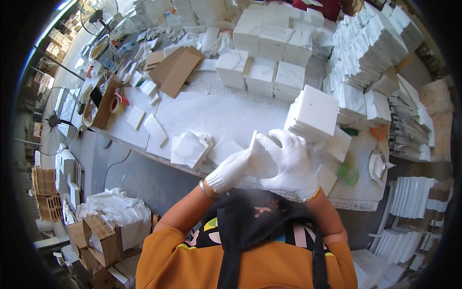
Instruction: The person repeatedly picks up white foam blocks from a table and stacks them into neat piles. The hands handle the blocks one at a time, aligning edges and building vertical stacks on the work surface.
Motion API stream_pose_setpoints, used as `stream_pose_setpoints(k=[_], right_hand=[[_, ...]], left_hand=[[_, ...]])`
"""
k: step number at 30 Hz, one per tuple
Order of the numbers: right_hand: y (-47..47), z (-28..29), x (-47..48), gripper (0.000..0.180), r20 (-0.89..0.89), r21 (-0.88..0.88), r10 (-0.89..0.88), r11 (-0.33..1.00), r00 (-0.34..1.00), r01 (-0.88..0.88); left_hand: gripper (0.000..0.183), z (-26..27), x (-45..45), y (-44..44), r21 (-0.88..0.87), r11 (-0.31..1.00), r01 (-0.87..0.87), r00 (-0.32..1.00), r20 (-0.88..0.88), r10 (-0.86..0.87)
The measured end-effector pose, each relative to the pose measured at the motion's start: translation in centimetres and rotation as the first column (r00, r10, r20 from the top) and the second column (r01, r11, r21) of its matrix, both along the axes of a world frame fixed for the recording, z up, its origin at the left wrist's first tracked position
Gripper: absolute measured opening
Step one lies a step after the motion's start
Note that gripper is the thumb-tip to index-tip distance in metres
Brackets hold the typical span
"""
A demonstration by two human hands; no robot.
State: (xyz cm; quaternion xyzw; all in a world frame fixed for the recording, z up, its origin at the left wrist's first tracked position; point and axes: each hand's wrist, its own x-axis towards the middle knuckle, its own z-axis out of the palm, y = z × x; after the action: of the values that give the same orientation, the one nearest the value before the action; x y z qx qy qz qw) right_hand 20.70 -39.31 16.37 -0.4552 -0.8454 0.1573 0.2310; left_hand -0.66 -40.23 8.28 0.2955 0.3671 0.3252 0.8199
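Note:
A square white marble tile (262, 162) is tilted up on edge between my two hands, close to the front edge of the workbench. My left hand (229, 171), in a white knit glove, grips its left side. My gloved right hand (293, 166) spans its right part, the thumb low and the fingers spread along the upper side. Just beyond the right hand rises a stack of white tiles (314, 110). Left of my left hand lie a loose tile (225, 150) and a small overlapping pile of tiles (191, 148).
Marble tile stacks (260, 74) line the back; taller ones (364, 54) stand at right. Cardboard strips (180, 70), a tape roll (117, 104) and a cardboard box (103, 101) lie leftward. A metal bowl (377, 162) and green object (347, 174) sit at right. Floor fan (54, 121) stands left.

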Motion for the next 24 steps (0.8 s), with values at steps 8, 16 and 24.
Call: stream_pose_setpoints(k=[8,16,24], right_hand=[[3.9,-3.8,-3.2,0.099,0.073,0.162,-0.148,0.978,0.986,0.134],[-0.9,-3.6,-1.8,0.077,-0.054,-0.066,-0.145,0.988,0.988,0.141],[-5.5,-6.0,1.5,0.071,-0.062,-0.259,-0.417,0.884,0.907,0.389]], left_hand=[[0.052,3.3,-2.9,8.6,0.232,0.971,-0.052,0.955,-0.273,0.116],[0.04,1.2,-1.0,25.8,0.307,0.951,-0.045,0.971,-0.209,0.113],[0.035,-0.9,0.8,31.1,0.193,0.981,-0.014,0.951,-0.301,0.073]])
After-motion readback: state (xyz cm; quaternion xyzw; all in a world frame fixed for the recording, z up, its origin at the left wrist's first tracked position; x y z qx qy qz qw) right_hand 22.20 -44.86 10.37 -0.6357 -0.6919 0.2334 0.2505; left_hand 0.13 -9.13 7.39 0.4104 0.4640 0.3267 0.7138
